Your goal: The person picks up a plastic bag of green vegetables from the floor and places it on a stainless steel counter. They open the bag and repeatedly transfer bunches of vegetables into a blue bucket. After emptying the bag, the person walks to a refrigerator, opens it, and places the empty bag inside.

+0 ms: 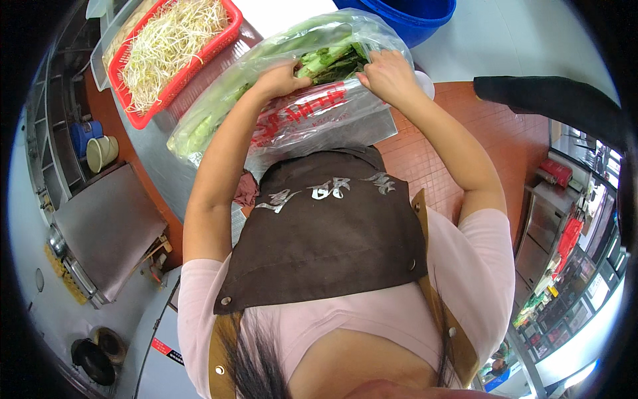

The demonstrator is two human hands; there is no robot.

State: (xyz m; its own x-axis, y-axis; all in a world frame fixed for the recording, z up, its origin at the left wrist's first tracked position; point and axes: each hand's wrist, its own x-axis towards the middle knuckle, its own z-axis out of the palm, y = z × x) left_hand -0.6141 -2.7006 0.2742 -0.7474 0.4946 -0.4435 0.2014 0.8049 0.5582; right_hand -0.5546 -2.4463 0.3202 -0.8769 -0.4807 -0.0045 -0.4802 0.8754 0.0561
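Note:
A long clear plastic bag [219, 112] with red printing lies across the metal worktop, full of green leafy vegetables [331, 62]. Through the bag's opening the leaves and pale stalks show between my two hands. My left hand [281, 82] is at the near edge of the opening, thumb towards the stalks; its fingertips are partly hidden, so its hold is unclear. My right hand [390, 75] pinches the plastic at the right side of the opening, beside the dark leaves.
A red plastic basket [185, 75] of bean sprouts [167, 47] stands at the upper left, partly over a clear container [99, 65]. A blue tub [418, 25] is beyond the bag. Left lies a metal-topped unit [109, 224]; tiled floor [448, 139] shows at right.

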